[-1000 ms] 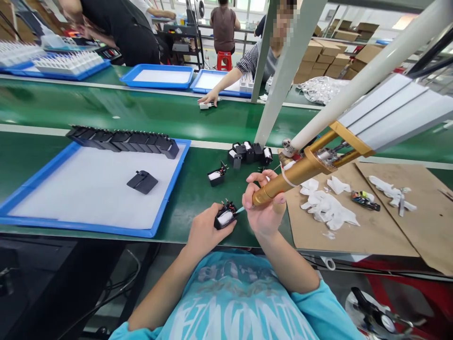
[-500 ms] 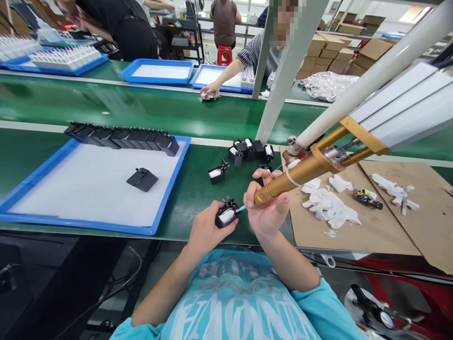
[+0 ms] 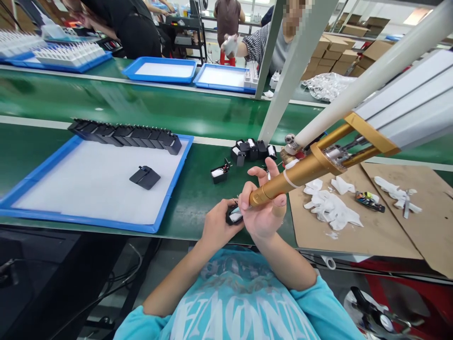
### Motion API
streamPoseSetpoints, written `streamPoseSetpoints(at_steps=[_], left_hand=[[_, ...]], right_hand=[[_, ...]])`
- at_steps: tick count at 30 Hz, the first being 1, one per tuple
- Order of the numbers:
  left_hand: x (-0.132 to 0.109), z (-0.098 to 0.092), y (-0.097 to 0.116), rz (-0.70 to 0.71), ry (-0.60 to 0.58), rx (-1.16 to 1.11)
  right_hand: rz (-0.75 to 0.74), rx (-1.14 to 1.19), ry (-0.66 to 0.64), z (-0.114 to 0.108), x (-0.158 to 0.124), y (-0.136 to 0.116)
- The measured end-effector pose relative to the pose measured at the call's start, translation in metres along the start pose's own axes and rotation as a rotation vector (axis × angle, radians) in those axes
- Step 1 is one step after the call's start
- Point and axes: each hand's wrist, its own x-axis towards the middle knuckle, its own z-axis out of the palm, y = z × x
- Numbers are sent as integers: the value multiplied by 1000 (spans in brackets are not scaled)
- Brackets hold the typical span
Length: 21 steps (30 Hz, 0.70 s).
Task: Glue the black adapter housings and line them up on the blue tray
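Note:
My left hand (image 3: 221, 222) is closed around a small black plastic housing (image 3: 234, 216) with a white part inside, low over the front of the green bench. My right hand (image 3: 264, 208) grips the lower end of a gold dispensing gun (image 3: 288, 182), some fingers raised off it. The gun's tip points down at the housing, and my right fingers partly hide both. Just beyond my hands lies another open black housing (image 3: 219, 174) with a white part and wires. Behind it is a cluster of several black housings (image 3: 252, 150).
On the left, a blue tray (image 3: 162, 208) bears a row of black housings (image 3: 123, 134) and a single one (image 3: 145, 177). Brown cardboard (image 3: 389, 236) at right carries crumpled white tissue (image 3: 332, 208). A slanted pale post (image 3: 295, 71) rises behind. Across the bench, a co-worker's hand (image 3: 230, 45) holds something white.
Both my hands have drawn closer together; the left one shifted right with the housing. The gun's blue tip is now mostly covered. The co-worker's hand has lifted from the opposite bench.

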Motion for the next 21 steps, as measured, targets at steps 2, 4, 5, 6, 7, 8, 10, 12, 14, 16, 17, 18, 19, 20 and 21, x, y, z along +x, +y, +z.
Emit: streamPoseSetpoints(at_steps=[2, 4, 5, 6, 7, 8, 10, 12, 14, 16, 17, 18, 19, 20, 21], left_hand=[[0, 3, -1, 20, 33, -27], [0, 6, -2, 46, 67, -42], [0, 7, -2, 64, 82, -48], [0, 8, -2, 83, 94, -54], [-1, 8, -3, 101, 102, -59], [-1, 9, -3, 115, 107, -63], [-1, 10, -3, 128, 109, -67], [0, 10, -3, 123, 105, -66], [1, 10, -4, 102, 84, -51], [3, 10, -7, 49, 45, -10], [4, 10, -8, 16, 30, 19], [5, 10, -11, -16, 20, 48], [6, 10, -13, -40, 18, 71], [7, 10, -16, -53, 24, 85], [8, 10, -19, -54, 32, 86]], right_hand=[[4, -15, 9, 0, 0, -1], [-3, -5, 4, 0, -1, -1], [-7, 10, -3, 0, -1, -1], [-13, 29, -7, -1, -1, -1], [-19, 50, -12, -1, -1, -1], [-26, 68, -15, -1, -2, -1], [-31, 88, -22, -2, -2, -1], [-29, 81, -27, -2, -2, -1], [-24, 47, -18, -2, -2, -1], [-30, -8, 7, -3, -1, -2], [-35, -38, 24, -4, -1, -2], [-43, -64, 41, -6, 0, -1], [-53, -83, 57, -10, 0, -1], [-68, -97, 72, -14, 1, -1], [-90, -108, 88, -20, 3, 0]])
